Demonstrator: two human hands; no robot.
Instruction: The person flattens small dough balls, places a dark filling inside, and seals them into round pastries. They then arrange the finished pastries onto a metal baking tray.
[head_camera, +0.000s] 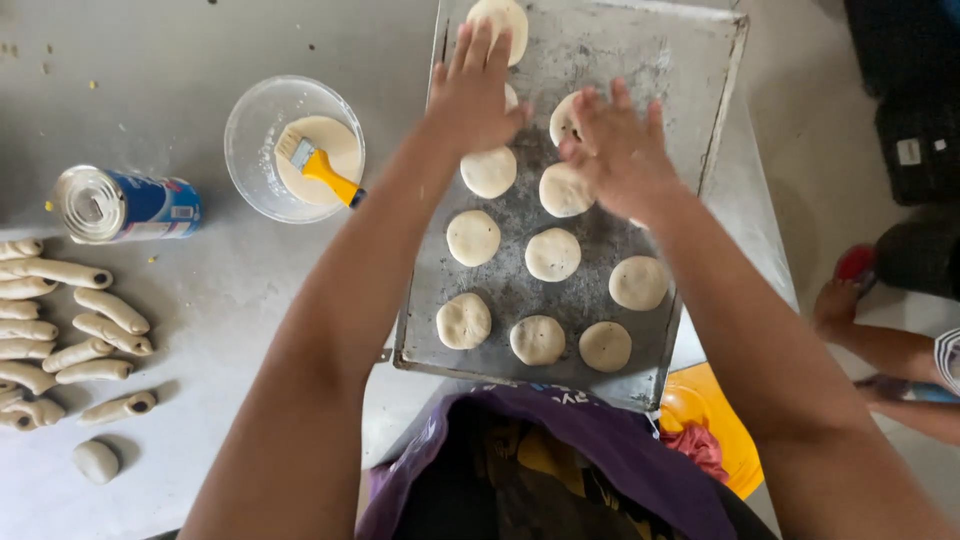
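Two hands over a worn metal baking tray (700, 60) on the grey desk (200, 60); left hand (472, 92) flat, fingers spread, palm down on a dough round near the tray's far edge; right hand (618, 150) flat, fingers loosely spread, pressing a dough round (563, 120) just beside it; more flattened dough rounds (552, 254) in rows on the tray's near part; left of the tray, a clear bowl (250, 125) with a yellow-handled brush (318, 163), a tin can (125, 205) on its side, dough sticks (75, 330).
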